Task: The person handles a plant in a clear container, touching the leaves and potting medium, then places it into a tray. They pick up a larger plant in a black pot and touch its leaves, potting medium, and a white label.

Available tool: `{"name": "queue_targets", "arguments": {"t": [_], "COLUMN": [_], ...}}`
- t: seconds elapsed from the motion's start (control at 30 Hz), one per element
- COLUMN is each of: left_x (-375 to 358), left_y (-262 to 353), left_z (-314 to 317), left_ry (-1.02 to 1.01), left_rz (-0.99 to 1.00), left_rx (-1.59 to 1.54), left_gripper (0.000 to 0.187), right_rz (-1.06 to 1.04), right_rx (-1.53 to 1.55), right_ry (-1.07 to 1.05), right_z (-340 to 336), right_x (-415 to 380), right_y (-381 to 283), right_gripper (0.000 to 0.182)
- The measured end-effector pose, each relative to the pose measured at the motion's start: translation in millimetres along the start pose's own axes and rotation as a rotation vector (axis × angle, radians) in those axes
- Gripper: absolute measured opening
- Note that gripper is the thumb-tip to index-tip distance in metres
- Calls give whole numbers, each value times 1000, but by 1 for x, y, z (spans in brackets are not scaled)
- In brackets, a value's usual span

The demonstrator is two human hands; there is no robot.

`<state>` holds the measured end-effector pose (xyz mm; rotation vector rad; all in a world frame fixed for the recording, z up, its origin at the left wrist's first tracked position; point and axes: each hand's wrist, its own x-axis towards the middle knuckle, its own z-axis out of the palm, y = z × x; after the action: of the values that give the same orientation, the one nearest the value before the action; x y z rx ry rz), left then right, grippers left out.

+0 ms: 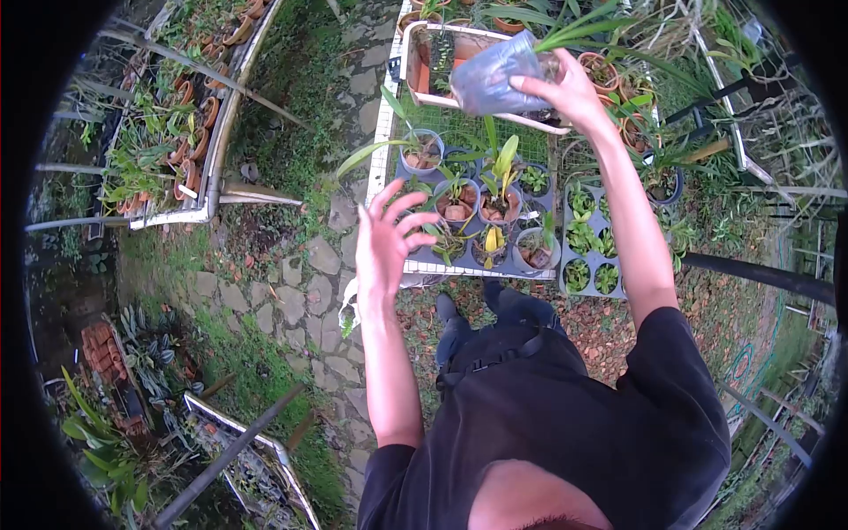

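My right hand point(570, 93) grips a clear plastic pot point(499, 78), tipped on its side, with long green leaves point(587, 34) coming out of its mouth. Beneath the pot is a white-rimmed rectangular planter point(428, 62). My left hand point(389, 243) hovers with fingers spread and nothing in it, near the left edge of a grey cell tray point(420, 252). Several clear pots with young plants stand in that tray, among them a pot at its back left point(422, 152) and another at its front right point(536, 251).
A second grey tray point(594, 256) of small seedlings sits right of the first. Terracotta pots point(601, 72) line the bench's far right. On the left, a white-framed bench point(212, 190) carries more potted plants. A stone path point(322, 256) runs between the benches.
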<state>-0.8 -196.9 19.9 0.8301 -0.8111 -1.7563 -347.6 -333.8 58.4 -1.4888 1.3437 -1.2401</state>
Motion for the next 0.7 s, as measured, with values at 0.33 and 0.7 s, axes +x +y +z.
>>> {"name": "queue_targets", "arguments": {"t": [0.33, 0.7], "left_x": [-57, -71], "left_y": [-35, -73], "left_z": [-70, -106], "left_ry": [517, 755], "left_rz": [11, -215], "left_rx": [108, 723], "left_gripper": [84, 49], "right_rz": [-14, -210], "right_rx": [31, -380], "right_ry": [-211, -350], "right_z": [48, 92], "right_x": [101, 123], "right_y": [103, 136], "right_gripper": [92, 72]}}
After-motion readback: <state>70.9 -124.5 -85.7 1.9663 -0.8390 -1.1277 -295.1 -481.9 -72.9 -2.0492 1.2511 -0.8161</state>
